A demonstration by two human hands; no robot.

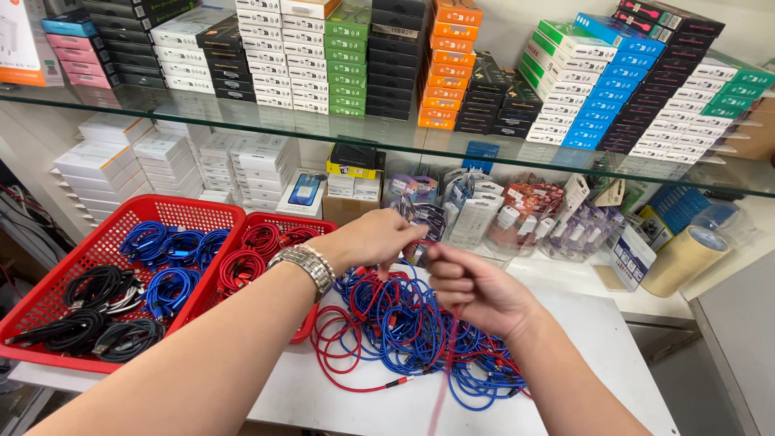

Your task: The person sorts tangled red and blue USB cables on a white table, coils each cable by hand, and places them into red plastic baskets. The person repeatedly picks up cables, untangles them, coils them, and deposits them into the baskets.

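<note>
I am holding my left hand [373,239] and right hand [475,289] close together above the counter [597,339], both pinching one red cable [446,363]: the left fingers are closing on its upper end, the right hand is curling around it, and the rest is hanging blurred down toward the front edge. A metal watch [305,266] is sitting on my left wrist. To do this well, I judge I should be keeping the cable taut between the two hands and drawing it out slowly, so it is not snagging the loops below. Directly under the hands a tangled pile of red and blue cables [404,331] is lying on the counter; I cannot count them singly. To the left, two red baskets are standing side by side: the big one [56,291] is holding black and blue coils, the smaller one [274,222] red coils. Behind, one glass shelf [242,121] is carrying many stacked boxes, and one tape roll [684,257] is resting at the right.
</note>
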